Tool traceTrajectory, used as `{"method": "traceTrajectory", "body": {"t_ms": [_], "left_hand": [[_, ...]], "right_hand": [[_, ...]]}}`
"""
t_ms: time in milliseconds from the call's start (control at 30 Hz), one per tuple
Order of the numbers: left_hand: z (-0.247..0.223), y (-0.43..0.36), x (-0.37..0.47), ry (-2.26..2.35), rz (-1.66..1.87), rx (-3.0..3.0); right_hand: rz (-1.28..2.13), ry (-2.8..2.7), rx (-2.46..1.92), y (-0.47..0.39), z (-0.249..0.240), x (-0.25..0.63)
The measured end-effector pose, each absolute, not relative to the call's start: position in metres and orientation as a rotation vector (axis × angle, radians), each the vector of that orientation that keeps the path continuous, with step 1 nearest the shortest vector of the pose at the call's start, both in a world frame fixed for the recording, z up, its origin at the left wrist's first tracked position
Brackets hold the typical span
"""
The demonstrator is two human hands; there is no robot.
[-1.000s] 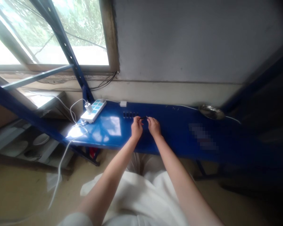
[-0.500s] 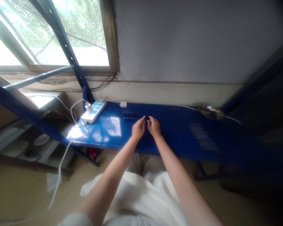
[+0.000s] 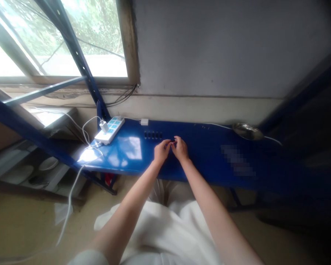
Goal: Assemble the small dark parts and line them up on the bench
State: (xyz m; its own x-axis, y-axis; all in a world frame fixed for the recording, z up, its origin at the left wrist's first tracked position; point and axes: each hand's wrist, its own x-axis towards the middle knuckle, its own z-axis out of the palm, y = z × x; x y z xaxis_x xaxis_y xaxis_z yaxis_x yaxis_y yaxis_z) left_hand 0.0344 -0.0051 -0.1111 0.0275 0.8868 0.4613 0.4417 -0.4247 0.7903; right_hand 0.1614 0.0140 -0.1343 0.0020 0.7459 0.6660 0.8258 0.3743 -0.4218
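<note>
Fingertips of both hands meet over the blue bench (image 3: pixel 209 158), just in front and to the right of a short row of small black parts (image 3: pixel 152 135) that lies crosswise near the bench's far edge, its line running left to right. The left hand (image 3: pixel 161 151) and the right hand (image 3: pixel 180 149) are drawn close together, fingers curled and pinching a tiny dark piece (image 3: pixel 172 141) between them; it is too small to tell its shape, which way it points or how its long axis lies. Whether the hands rest on the bench or hang just above it cannot be told. Left of the row of black parts lies a white power strip (image 3: pixel 109 129) with blue sockets, set at an angle, with a white charger (image 3: pixel 103 126) plugged into it and a white cable (image 3: pixel 71 191) trailing off the bench edge toward the floor. Just behind the row, against the wall, sits a small white adapter (image 3: pixel 144 122). Well to the right of the row, near the wall, stands a shallow metal dish (image 3: pixel 247 131), with a thin white wire (image 3: pixel 273 140) running past it.
</note>
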Motion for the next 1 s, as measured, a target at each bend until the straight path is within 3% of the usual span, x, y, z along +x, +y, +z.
{"method": "traceTrajectory", "body": {"t_ms": [533,1000], "left_hand": [[-0.109,-0.005,0.035,1.255,1.463,1.873],[-0.102,-0.001,0.028,1.271,1.647,1.224]], "right_hand": [[-0.114,-1.833,-1.514,0.012,-0.128,0.158],[0.213,-1.743,-1.696,0.060,-0.124,0.141]]}}
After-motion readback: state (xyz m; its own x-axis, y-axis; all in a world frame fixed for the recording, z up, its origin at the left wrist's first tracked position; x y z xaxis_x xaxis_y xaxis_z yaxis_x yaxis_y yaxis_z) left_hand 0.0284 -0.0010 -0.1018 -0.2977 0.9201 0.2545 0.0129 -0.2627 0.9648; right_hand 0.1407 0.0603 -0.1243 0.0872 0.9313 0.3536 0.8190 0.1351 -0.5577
